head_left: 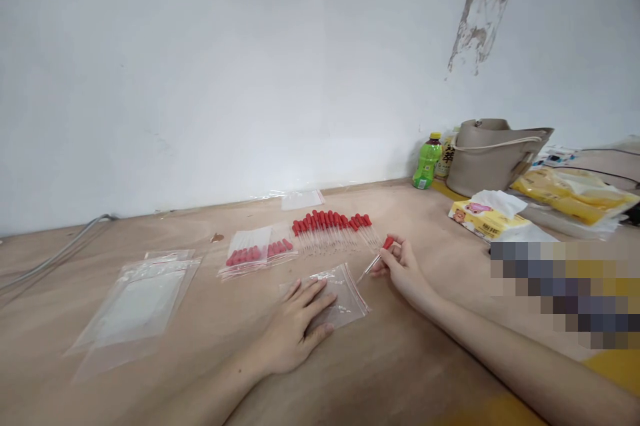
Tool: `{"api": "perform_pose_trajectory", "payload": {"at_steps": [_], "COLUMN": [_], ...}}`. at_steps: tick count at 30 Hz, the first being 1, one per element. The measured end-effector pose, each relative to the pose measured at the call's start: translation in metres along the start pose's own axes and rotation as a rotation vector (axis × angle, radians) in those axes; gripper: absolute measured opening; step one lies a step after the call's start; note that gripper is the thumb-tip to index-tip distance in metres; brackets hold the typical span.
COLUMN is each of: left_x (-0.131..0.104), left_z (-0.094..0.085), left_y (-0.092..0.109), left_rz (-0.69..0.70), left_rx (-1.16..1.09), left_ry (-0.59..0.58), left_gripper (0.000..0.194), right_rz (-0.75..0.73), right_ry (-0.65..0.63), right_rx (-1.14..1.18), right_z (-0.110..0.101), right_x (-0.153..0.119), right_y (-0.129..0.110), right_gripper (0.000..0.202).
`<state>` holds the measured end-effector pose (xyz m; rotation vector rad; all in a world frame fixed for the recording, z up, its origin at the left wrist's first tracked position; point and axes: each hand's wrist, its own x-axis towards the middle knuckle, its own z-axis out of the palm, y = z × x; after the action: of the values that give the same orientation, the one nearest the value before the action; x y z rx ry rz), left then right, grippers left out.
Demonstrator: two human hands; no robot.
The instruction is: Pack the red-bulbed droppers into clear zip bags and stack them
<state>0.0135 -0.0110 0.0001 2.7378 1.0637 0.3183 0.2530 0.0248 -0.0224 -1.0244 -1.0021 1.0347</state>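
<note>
My left hand [300,326] lies flat with spread fingers on a clear zip bag [345,303] at the centre of the table. To its right, my right hand [397,266] pinches a glass dropper [370,267] by its red bulb, the thin tip pointing down-left at the bag's red-striped edge. Behind the bag lies a row of several droppers [330,221] with red bulbs facing the wall. Left of that row, more droppers rest inside filled clear bags [250,249]. A stack of flat clear bags [143,299] sits farther left.
Against the wall lies another clear bag [303,199]. At the right stand a green bottle [427,163], a beige handbag [493,156], a yellow tissue pack [487,216] and yellow packages [575,193]. A grey cable [65,253] runs along the left.
</note>
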Motion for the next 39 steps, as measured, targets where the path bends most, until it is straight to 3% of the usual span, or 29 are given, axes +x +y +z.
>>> {"api": "perform_pose_trajectory", "payload": {"at_steps": [5, 9, 12, 16, 19, 23, 26, 29, 35, 39], "left_x": [0.0, 0.0, 0.0, 0.0, 0.0, 0.001, 0.001, -0.001, -0.008, -0.009], "left_z": [0.0, -0.002, -0.003, -0.004, -0.004, -0.004, -0.006, -0.009, -0.013, -0.01], "left_y": [0.0, 0.002, 0.003, 0.003, 0.003, 0.004, 0.005, 0.002, -0.01, -0.012], "left_rz": [-0.009, -0.008, -0.015, -0.005, 0.001, 0.0, 0.003, -0.002, 0.021, 0.018], "left_rx": [-0.023, -0.054, -0.063, -0.079, -0.086, -0.093, -0.118, -0.181, -0.25, -0.248], "left_ry": [0.017, 0.014, 0.003, 0.008, 0.011, 0.005, 0.008, 0.022, 0.061, 0.072], "left_gripper": [0.053, 0.055, 0.055, 0.054, 0.054, 0.055, 0.055, 0.051, 0.042, 0.044], "right_rz": [0.143, 0.192, 0.142, -0.057, -0.111, 0.109, 0.227, 0.233, 0.197, 0.029], "right_ry": [-0.124, -0.425, -0.6, -0.659, -0.723, -0.858, -0.881, -0.843, -0.815, -0.803], "right_rx": [0.055, -0.128, -0.362, -0.525, -0.46, -0.232, -0.091, -0.083, -0.301, -0.529], "right_z": [0.0, -0.012, -0.019, -0.016, -0.009, -0.004, -0.005, -0.008, -0.016, -0.011], "right_x": [-0.005, -0.005, -0.003, -0.004, -0.007, -0.007, -0.004, 0.0, 0.009, 0.009], "right_y": [0.002, -0.003, -0.009, -0.013, -0.013, -0.01, -0.008, -0.008, -0.011, -0.011], "right_gripper": [0.042, 0.036, 0.029, 0.022, 0.02, 0.026, 0.028, 0.027, 0.026, 0.026]}}
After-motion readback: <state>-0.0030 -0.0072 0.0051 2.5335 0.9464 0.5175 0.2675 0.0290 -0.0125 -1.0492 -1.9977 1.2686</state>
